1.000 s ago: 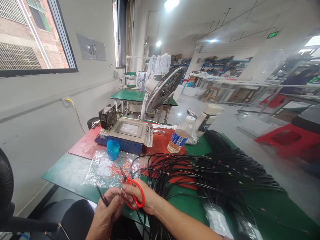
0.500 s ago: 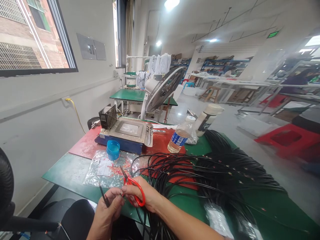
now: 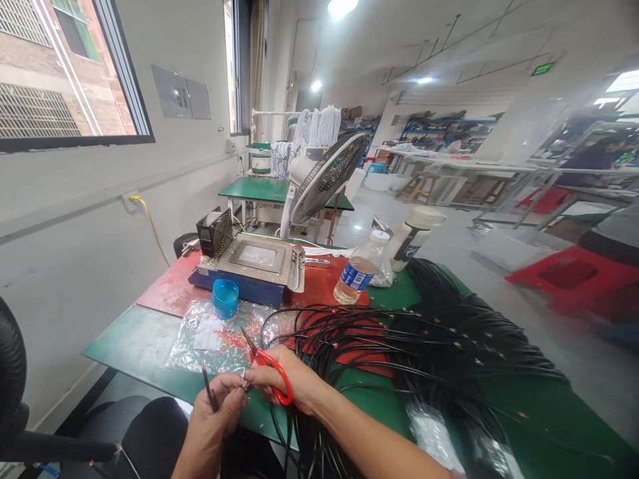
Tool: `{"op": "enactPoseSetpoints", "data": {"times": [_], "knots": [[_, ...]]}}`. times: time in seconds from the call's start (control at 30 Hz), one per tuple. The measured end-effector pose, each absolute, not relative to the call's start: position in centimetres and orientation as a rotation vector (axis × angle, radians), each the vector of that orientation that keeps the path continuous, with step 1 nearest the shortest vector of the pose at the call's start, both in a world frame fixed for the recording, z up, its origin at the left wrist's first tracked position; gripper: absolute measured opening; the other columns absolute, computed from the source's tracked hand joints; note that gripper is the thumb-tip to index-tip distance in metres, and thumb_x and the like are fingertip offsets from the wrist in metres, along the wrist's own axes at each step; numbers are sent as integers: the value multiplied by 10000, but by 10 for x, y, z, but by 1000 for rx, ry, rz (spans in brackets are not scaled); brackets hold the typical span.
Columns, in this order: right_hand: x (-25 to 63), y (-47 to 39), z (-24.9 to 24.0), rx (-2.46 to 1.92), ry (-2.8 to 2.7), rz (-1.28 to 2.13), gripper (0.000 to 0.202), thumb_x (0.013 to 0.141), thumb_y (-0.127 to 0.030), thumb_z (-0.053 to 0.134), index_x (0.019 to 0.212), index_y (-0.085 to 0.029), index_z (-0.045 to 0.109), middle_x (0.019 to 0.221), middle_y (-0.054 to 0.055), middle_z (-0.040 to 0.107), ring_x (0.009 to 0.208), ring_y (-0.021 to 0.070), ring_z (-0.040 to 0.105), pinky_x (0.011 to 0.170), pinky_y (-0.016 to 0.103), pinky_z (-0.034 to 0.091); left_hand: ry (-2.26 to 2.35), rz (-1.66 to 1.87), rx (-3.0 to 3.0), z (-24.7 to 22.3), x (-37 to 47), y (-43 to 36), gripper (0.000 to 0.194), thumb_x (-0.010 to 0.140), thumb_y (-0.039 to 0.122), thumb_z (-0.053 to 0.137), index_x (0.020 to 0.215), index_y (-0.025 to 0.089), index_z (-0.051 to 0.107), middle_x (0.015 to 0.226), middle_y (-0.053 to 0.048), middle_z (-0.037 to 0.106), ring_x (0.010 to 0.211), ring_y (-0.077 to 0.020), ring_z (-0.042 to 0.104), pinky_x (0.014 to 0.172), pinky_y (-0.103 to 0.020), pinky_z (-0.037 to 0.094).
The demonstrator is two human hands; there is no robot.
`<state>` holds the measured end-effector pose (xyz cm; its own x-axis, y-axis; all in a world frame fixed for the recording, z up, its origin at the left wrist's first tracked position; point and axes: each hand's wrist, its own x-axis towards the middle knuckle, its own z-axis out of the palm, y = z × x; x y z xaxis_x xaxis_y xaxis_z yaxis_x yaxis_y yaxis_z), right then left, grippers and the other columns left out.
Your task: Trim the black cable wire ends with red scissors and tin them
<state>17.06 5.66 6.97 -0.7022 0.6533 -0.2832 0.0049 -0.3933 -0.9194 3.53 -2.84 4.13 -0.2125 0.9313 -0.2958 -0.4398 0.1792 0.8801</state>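
Observation:
My left hand (image 3: pixel 219 409) is closed, thumb and forefinger pinched on a small wire end too fine to make out. A thin dark stick-like piece (image 3: pixel 208 389), narrow at the top, pokes up from between its fingers; its kind is unclear. Around the red-handled scissors (image 3: pixel 272 376) my right hand (image 3: pixel 284 382) is closed, their dark blades pointing up and away. The right thumb and fingertip meet the left fingertips at the pinched end. Black cables (image 3: pixel 324 352) pass beside and beneath my right forearm.
Beyond my hands, a plastic bag (image 3: pixel 187 339) bears red and yellow scraps. A blue cup (image 3: pixel 225 299) stands before a hot plate (image 3: pixel 254 256) with a small fan. A drink bottle (image 3: pixel 354 273) and a white flask (image 3: pixel 414 239) stand right. Cable bundles (image 3: pixel 464 339) cover the table's right side.
My right hand and the scissors have shifted slightly right and up. The dark piece in my left hand stands a little more upright. Both hands still meet at the fingertips.

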Motion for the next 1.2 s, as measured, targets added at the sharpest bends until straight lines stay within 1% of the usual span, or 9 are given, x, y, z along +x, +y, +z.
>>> {"op": "enactPoseSetpoints", "data": {"times": [0.1, 0.27, 0.4, 0.53, 0.63, 0.73, 0.83, 0.97, 1.2], "knots": [[170, 56, 70, -892, -1416, 2111, 437, 559, -488, 774, 531, -148, 501, 366, -84, 424, 301, 29, 343, 320, 168, 242, 1166, 1403, 550, 39, 33, -28, 339, 566, 430, 799, 680, 163, 624, 496, 57, 506, 402, -12, 274, 419, -182, 149], [168, 53, 69, -879, -1432, 2105, 434, 574, -498, 767, 561, -140, 523, 378, -82, 424, 311, 33, 348, 328, 171, 246, 1163, 1414, 514, 36, 31, -29, 311, 576, 393, 804, 744, 179, 654, 558, 30, 563, 470, -40, 391, 443, -171, 260], [168, 51, 70, -830, -1362, 2161, 462, 601, -557, 722, 565, -136, 536, 380, -79, 421, 322, 37, 355, 336, 172, 266, 1170, 1396, 549, 36, 32, -28, 302, 572, 399, 804, 692, 174, 644, 537, 31, 552, 460, -38, 373, 436, -168, 244], [169, 52, 72, -849, -1350, 2203, 451, 588, -529, 739, 542, -141, 514, 393, -78, 427, 326, 31, 362, 334, 165, 250, 1177, 1377, 575, 39, 34, -28, 327, 543, 410, 816, 658, 158, 641, 522, 29, 533, 465, -42, 369, 438, -170, 221], [169, 54, 72, -893, -1369, 2172, 449, 569, -512, 754, 524, -149, 493, 378, -78, 424, 316, 31, 348, 333, 167, 250, 1178, 1376, 562, 42, 35, -28, 338, 560, 424, 804, 665, 152, 632, 500, 44, 504, 427, -22, 313, 425, -171, 182], [170, 55, 72, -937, -1464, 2088, 416, 511, -462, 800, 569, -142, 541, 384, -82, 427, 325, 32, 340, 332, 166, 236, 1168, 1410, 506, 43, 34, -28, 349, 584, 439, 786, 716, 157, 627, 508, 59, 492, 409, -7, 270, 420, -166, 156], [170, 54, 71, -964, -1507, 2029, 392, 513, -442, 805, 617, -129, 591, 420, -75, 440, 349, 38, 355, 348, 169, 237, 1144, 1423, 454, 41, 33, -28, 358, 601, 426, 782, 780, 162, 618, 478, 80, 454, 394, -5, 252, 411, -165, 135], [169, 52, 69, -969, -1545, 1895, 351, 585, -442, 764, 683, -125, 650, 467, -64, 443, 400, 49, 356, 396, 180, 257, 1137, 1426, 413, 36, 30, -28, 378, 599, 407, 789, 837, 171, 614, 508, 65, 508, 393, -5, 273, 411, -161, 150], [171, 49, 74, -822, -1888, 1323, 176, 724, -311, 650, 788, -167, 728, 612, -18, 511, 571, 94, 409, 529, 210, 297, 1117, 1420, 455, 42, 32, -29, 316, 627, 403, 770, 771, 155, 637, 505, 76, 440, 408, -10, 259, 413, -167, 167]]}}
